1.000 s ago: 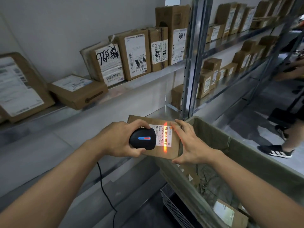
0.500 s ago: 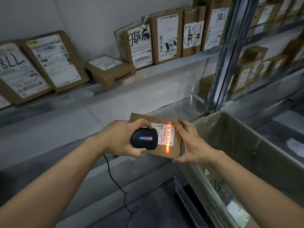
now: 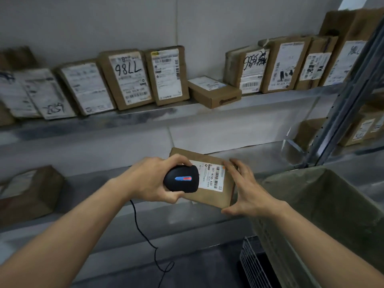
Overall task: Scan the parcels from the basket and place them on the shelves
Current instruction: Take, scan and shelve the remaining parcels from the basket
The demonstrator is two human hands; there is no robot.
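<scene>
Gripping the scanner (image 3: pixel 181 181), the left hand (image 3: pixel 151 179) has lost its beam; right hand (image 3: pixel 247 190) clasps the scanned parcel (image 3: pixel 216 183), center frame, ready for shelving.

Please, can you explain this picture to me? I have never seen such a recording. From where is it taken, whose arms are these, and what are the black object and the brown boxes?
The camera sits on a person's head and looks forward and down, so the two arms are that person's own. The left hand grips a black corded barcode scanner. The right hand holds a brown parcel by its edge, with the white label facing up under the scanner. Behind, metal shelves carry many labelled parcels, most standing in a row. At the lower right is the cloth-lined basket.
</scene>
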